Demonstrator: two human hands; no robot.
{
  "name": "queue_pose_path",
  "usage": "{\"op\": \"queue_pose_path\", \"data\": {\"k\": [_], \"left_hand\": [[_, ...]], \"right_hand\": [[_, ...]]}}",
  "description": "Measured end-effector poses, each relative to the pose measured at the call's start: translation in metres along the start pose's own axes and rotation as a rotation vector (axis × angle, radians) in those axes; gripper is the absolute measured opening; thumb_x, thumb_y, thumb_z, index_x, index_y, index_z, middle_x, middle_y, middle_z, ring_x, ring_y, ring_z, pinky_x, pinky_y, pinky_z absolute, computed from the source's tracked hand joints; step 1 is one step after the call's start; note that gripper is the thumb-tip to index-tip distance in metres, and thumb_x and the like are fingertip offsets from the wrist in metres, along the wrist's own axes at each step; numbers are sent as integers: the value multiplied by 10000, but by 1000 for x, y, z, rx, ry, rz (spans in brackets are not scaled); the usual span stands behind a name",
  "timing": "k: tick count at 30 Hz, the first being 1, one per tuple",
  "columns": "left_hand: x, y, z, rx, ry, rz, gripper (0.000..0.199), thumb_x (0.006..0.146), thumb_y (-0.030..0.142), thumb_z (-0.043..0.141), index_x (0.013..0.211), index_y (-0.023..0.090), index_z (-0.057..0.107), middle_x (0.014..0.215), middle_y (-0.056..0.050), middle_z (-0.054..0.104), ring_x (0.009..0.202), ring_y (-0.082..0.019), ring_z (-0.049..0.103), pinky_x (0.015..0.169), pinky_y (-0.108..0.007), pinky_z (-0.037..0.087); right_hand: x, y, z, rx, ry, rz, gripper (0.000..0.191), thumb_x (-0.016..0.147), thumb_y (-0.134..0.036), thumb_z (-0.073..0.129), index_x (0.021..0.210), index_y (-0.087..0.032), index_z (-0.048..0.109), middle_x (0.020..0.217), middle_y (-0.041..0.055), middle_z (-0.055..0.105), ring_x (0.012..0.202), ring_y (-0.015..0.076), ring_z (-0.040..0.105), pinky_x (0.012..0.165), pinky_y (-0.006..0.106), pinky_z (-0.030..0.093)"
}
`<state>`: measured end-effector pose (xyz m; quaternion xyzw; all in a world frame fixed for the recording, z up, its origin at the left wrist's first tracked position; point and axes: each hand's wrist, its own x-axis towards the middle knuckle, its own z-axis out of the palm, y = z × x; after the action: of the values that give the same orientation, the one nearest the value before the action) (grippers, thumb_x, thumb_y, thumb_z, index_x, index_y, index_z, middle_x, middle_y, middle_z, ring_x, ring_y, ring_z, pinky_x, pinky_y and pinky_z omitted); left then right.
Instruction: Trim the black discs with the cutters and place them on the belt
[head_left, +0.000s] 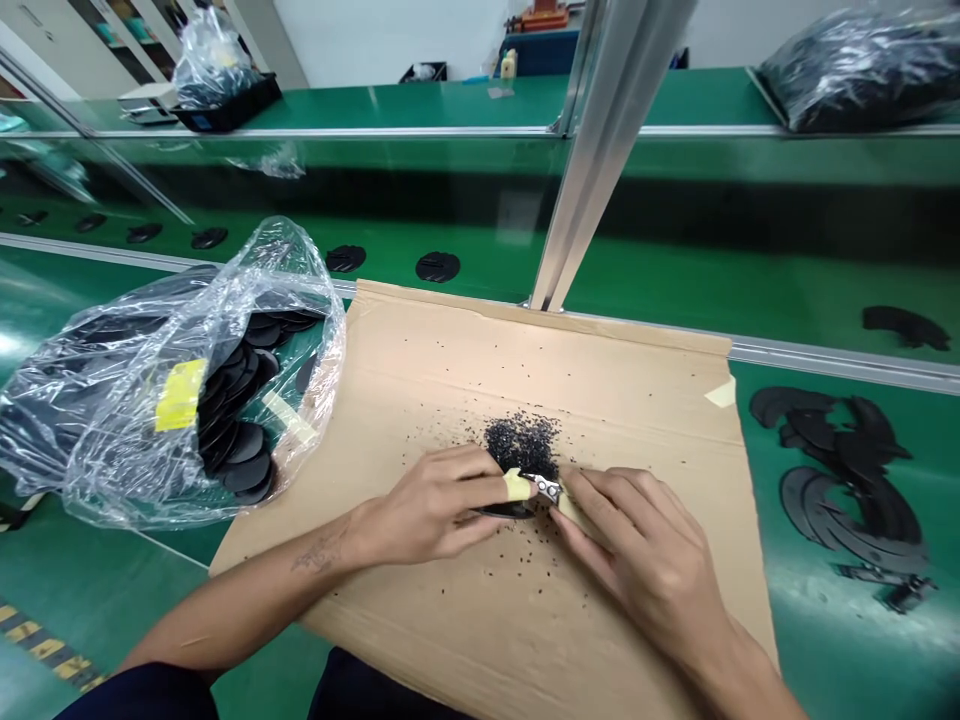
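My left hand (427, 505) grips a black rubber-like disc (510, 511) low over a cardboard sheet (435, 375), its edge partly hidden by my fingers. My right hand (637, 560) pinches a small metal blade tool (544, 488) against that disc, with cream tape on a fingertip of each hand. Just beyond them lies a heap of black crumbs (523, 445), and more are scattered over the cardboard. To the left, a clear plastic bag (97, 420) with a yellow label holds a stack of black discs (240, 450).
Black cut-out arc pieces (840, 480) lie heaped on the green bench at right. Several black discs (345, 258) sit on the green surface behind the cardboard. An aluminium upright (592, 150) rises at the back. A black plastic bag (862, 70) and a black tray (229, 103) stand on the far bench.
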<state>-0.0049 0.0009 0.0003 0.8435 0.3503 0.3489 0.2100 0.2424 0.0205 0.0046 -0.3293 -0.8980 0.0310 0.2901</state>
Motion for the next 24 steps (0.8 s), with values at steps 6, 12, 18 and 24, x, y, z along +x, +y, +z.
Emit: {"op": "queue_pose_path", "data": {"k": [6, 12, 18, 24], "left_hand": [[-2, -7, -1, 153, 59, -8, 214, 940, 157, 597, 1149, 156, 646, 914, -63, 674, 822, -170, 589, 709, -299, 504], [3, -5, 0, -140, 182, -99, 144, 946, 214, 640, 1070, 150, 675, 903, -72, 714, 837, -167, 648, 727, -296, 523], [2, 6, 8, -305, 149, -211, 176, 908, 274, 702, 1015, 135, 684, 885, -75, 706, 801, -160, 656, 698, -272, 519], [3, 12, 11, -315, 49, -197, 342, 917, 457, 665, 971, 120, 689, 783, -59, 645, 728, -157, 570, 640, -271, 444]], "right_hand": [[1, -1, -3, -43, 5, 60, 236, 932, -225, 650, 1144, -123, 667, 955, 120, 725, 890, 248, 653, 742, 377, 526], [-1, -4, 1, 327, -30, 318, 247, 995, -315, 525, 1198, -193, 595, 943, 83, 690, 792, 202, 661, 663, 325, 544], [-3, -19, 9, 653, -57, 468, 244, 893, -352, 703, 1076, -237, 590, 961, 48, 669, 853, 201, 661, 728, 317, 556], [0, -30, 9, 807, 30, 327, 116, 920, -117, 610, 963, -222, 592, 902, 44, 642, 817, 168, 632, 673, 286, 526]]}}
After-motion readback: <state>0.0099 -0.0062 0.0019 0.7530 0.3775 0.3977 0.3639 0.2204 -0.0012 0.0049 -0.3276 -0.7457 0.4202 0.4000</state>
